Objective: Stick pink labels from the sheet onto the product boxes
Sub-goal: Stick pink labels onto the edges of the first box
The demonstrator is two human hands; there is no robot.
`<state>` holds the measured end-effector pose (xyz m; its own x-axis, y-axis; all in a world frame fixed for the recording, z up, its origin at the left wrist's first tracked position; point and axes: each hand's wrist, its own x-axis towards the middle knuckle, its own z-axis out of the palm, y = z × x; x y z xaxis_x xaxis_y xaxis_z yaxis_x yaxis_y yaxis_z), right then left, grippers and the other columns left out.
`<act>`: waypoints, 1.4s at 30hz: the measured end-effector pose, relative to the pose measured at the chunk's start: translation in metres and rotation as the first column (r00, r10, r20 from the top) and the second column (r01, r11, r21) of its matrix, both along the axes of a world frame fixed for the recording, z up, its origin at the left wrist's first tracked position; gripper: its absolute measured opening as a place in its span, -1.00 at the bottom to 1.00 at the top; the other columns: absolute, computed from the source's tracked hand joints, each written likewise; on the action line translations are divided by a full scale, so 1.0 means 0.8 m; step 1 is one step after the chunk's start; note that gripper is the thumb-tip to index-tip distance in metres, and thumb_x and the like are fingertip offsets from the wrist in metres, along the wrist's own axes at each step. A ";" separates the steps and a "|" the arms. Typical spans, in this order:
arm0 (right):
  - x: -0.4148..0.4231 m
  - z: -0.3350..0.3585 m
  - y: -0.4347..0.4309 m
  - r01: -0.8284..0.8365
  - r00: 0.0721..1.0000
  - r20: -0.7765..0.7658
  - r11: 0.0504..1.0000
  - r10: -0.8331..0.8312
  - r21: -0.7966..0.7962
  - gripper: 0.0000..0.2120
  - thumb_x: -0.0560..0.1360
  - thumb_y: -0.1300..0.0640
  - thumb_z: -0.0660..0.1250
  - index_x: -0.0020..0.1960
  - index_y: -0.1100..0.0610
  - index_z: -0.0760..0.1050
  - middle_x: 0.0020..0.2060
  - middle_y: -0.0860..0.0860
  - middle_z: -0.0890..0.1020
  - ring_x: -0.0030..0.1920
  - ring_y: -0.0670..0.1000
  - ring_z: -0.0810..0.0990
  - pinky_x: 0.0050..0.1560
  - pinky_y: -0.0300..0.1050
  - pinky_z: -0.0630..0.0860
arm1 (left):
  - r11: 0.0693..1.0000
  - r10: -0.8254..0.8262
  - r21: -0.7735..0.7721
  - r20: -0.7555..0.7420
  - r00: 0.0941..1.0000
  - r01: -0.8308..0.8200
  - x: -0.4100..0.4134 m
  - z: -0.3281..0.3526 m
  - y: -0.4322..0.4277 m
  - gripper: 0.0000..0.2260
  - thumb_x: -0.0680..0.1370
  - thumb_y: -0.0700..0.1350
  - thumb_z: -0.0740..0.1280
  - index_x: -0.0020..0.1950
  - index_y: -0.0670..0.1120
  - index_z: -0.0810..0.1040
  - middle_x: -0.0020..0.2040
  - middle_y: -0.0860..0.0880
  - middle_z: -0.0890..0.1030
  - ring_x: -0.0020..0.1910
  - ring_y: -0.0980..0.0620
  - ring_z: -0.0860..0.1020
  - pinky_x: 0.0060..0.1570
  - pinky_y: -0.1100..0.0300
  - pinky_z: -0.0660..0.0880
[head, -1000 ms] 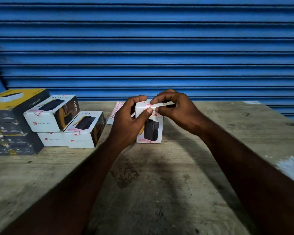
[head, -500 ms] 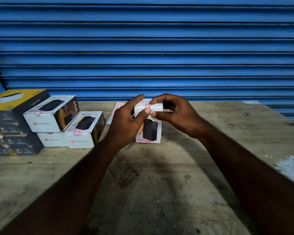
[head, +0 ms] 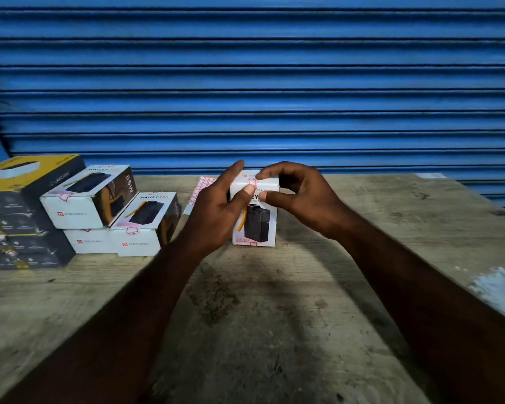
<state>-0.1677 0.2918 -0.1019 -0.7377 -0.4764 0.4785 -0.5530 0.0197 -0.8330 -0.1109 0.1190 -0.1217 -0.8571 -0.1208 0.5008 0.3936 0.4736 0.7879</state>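
**Desk:** What fills the frame?

**Photo:** A blue roller shutter (head: 274,83) behind a worn wooden table (head: 274,316), seen over a person's two bare forearms.

**Desk:** And the cartons?

**Photo:** At the table's far left corner, a yellow-topped box (head: 27,182) lies on a pile of dark boxes (head: 18,243), cut off by the left side of the frame. Just beside them are three white product boxes. The 65W box (head: 88,196) rests on the plain-sided box (head: 91,242) and on the HALLEY 20K box (head: 146,223). All are closed, and only printed pictures of a black device show, not the contents.

**Desk:** The one in hand?

**Photo:** The upright box (head: 257,225) stands closed near the middle of the far edge. The left hand (head: 216,211) holds its left side, with the thumb pressed on the front and the forefinger straight. Its other fingers are hidden. The right hand (head: 301,196) pinches the top right corner, with the forefinger on top and the thumb on the front. The hands cover much of the lettering.

**Desk:** The labels?

**Photo:** The label sheet (head: 200,188) lies flat at the far edge, mostly hidden behind the left hand. A pink label (head: 252,182) sits at the upright box's top front edge, just beside the right forefinger. A pale patch (head: 499,290) at the table's right edge is too blurred to identify.
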 end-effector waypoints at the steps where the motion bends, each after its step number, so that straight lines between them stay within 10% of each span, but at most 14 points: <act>1: 0.000 0.000 -0.001 0.015 1.000 -0.002 1.000 -0.015 0.006 -0.77 0.45 0.30 0.49 0.07 0.14 0.59 0.08 0.06 0.67 0.10 0.06 0.66 0.19 -0.04 0.61 | 1.000 -0.007 0.001 0.011 1.000 0.007 0.000 0.001 -0.001 -0.40 0.54 0.10 0.25 0.55 -0.07 0.29 0.47 -0.01 0.43 0.44 0.09 0.41 0.47 -0.02 0.34; 12: 0.002 -0.008 -0.013 0.113 0.993 0.021 0.993 -0.113 -0.035 -0.79 0.47 0.14 0.50 0.03 0.10 0.52 -0.10 -0.05 0.62 -0.16 -0.15 0.59 -0.08 -0.21 0.54 | 0.997 -0.064 0.043 0.030 0.998 0.062 0.007 0.006 0.000 -0.48 0.57 -0.05 0.22 0.54 -0.06 0.31 0.37 0.13 0.46 0.31 0.23 0.49 0.42 0.01 0.40; 16: 0.004 -0.014 -0.017 0.150 0.988 0.034 0.985 -0.148 -0.086 -0.79 0.45 0.14 0.52 -0.01 0.05 0.52 -0.11 -0.06 0.63 -0.17 -0.16 0.60 -0.11 -0.23 0.56 | 0.998 -0.052 -0.030 0.007 0.999 0.052 0.003 0.002 -0.003 -0.57 0.64 -0.14 0.25 0.51 -0.12 0.35 0.29 0.18 0.47 0.13 0.56 0.44 0.39 0.31 0.35; 19: 0.007 -0.022 -0.023 0.175 0.984 0.063 0.975 -0.168 -0.140 -0.77 0.44 0.13 0.54 -0.01 0.08 0.53 -0.09 0.00 0.65 -0.14 -0.12 0.63 -0.12 -0.23 0.57 | 0.993 -0.024 -0.116 -0.033 0.999 0.020 0.002 0.002 -0.004 -0.51 0.56 -0.04 0.21 0.50 -0.11 0.38 0.29 0.09 0.51 0.21 0.39 0.44 0.27 0.53 0.30; 27: 0.018 -0.020 -0.024 0.232 0.970 0.129 0.948 -0.208 -0.216 -0.72 0.42 0.15 0.54 0.02 0.17 0.51 -0.14 -0.09 0.62 -0.17 -0.12 0.62 -0.11 -0.17 0.62 | 0.990 -0.041 -0.134 -0.053 0.998 0.033 -0.001 -0.004 -0.001 -0.52 0.57 -0.01 0.26 0.49 -0.04 0.40 0.15 -0.04 0.62 0.14 0.12 0.54 0.28 0.17 0.44; 38: 0.022 -0.003 -0.022 0.212 0.949 0.276 0.959 -0.155 -0.191 -0.85 0.53 0.24 0.40 0.05 0.21 0.47 -0.02 0.06 0.58 -0.14 -0.04 0.59 -0.16 -0.29 0.54 | 0.994 -0.025 -0.110 -0.123 0.992 0.011 0.000 -0.007 0.008 -0.57 0.59 -0.30 0.33 0.46 -0.18 0.41 0.39 -0.18 0.52 0.35 0.05 0.46 0.32 0.53 0.28; 42: 0.028 0.007 -0.022 0.193 0.896 0.443 0.930 -0.036 -0.313 -0.81 0.53 0.36 0.32 0.10 0.19 0.44 -0.04 0.07 0.57 -0.29 -0.11 0.59 -0.33 -0.32 0.54 | 0.995 -0.047 -0.093 -0.175 0.983 0.031 -0.003 -0.010 0.012 -0.53 0.53 -0.15 0.33 0.45 -0.07 0.40 0.36 0.13 0.46 0.34 0.43 0.39 0.39 0.42 0.27</act>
